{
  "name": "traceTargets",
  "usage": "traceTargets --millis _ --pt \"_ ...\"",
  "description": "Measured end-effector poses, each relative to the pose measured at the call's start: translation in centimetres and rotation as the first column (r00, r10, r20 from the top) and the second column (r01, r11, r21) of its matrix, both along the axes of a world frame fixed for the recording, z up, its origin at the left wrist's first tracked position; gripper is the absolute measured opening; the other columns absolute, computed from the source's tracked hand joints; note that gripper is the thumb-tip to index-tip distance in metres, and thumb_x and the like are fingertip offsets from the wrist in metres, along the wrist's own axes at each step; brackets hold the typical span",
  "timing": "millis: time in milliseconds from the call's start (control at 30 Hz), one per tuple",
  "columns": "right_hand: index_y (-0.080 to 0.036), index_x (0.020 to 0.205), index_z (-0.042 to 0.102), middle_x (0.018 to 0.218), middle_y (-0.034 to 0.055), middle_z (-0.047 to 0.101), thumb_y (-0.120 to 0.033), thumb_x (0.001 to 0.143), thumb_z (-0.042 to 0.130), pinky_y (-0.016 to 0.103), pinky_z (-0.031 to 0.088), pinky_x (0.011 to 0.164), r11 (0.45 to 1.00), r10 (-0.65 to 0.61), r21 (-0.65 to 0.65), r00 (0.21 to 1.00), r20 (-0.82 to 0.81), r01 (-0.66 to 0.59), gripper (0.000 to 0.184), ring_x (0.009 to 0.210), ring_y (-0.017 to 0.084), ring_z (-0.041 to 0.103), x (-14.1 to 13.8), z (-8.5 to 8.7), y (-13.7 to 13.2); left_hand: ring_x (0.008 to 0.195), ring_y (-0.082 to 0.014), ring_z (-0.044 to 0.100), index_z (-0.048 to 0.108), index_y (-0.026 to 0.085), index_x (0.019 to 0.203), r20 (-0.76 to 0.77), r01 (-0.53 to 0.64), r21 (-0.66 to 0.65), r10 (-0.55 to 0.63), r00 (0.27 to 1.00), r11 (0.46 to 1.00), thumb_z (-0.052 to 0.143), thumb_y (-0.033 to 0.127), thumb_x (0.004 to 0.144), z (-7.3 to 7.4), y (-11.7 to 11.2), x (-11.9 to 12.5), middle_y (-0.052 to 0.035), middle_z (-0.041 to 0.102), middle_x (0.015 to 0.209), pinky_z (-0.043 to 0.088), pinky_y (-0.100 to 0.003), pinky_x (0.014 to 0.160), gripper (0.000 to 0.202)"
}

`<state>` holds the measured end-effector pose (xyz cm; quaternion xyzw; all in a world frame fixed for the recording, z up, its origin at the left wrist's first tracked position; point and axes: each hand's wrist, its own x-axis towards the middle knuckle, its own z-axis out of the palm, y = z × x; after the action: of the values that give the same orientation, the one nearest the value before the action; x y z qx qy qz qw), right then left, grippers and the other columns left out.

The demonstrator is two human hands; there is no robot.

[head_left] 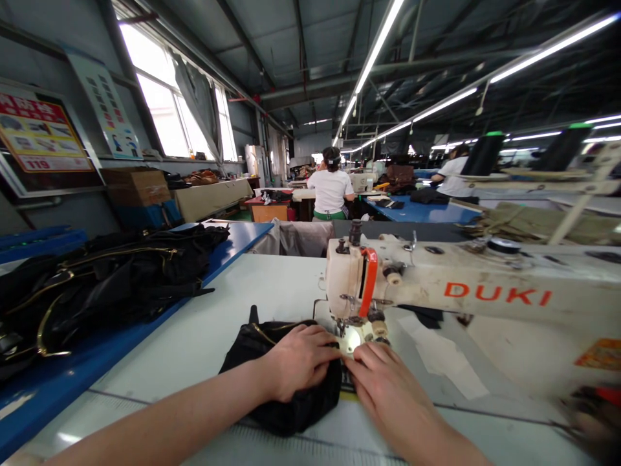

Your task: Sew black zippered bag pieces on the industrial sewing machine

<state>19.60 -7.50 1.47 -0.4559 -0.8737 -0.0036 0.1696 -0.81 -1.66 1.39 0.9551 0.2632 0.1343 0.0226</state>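
My left hand (298,359) lies on a black fabric piece with a gold zipper (272,401), its fingers curled and pressing the cloth toward the needle. Just to the right, my right hand (383,382) rests with fingers together on the fabric's edge under the presser foot. Above both hands is the head of a white sewing machine (354,278) with an orange guard and the word DUKI on its arm. The needle area is lit and partly hidden by my fingers.
A heap of black bags with gold zippers (97,285) lies on the blue table at left. The white worktable (204,336) stretches ahead. A person in a white shirt (332,191) sits with back turned further off; another works at right (453,175).
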Motion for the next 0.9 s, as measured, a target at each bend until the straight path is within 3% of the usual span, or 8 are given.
traceTargets --millis 367,900 --pt "-0.020 0.100 0.062 0.091 0.0066 0.056 -0.009 0.087 0.047 0.042 0.042 0.084 1.000 -0.018 0.014 1.000 -0.013 0.019 0.023 0.091 0.024 0.050 0.1 -0.2 0.8 0.114 -0.0228 0.050 0.059 0.024 0.116 0.025 0.018 -0.009 -0.017 1.000 1.000 0.047 0.019 0.087 -0.5 1.2 0.1 -0.0037 0.059 0.122 0.041 -0.039 0.098 0.031" --pt "-0.020 0.103 0.062 0.092 0.0062 0.055 -0.007 0.086 0.046 0.043 0.042 0.087 0.999 -0.036 -0.032 0.999 -0.030 0.036 0.026 0.093 0.025 0.049 0.2 -0.2 0.7 0.114 -0.0224 0.051 0.059 0.025 0.116 0.028 0.013 -0.027 -0.012 1.000 1.000 0.047 0.020 0.088 -0.2 1.0 0.1 -0.0034 0.059 0.122 0.040 -0.038 0.099 0.031"
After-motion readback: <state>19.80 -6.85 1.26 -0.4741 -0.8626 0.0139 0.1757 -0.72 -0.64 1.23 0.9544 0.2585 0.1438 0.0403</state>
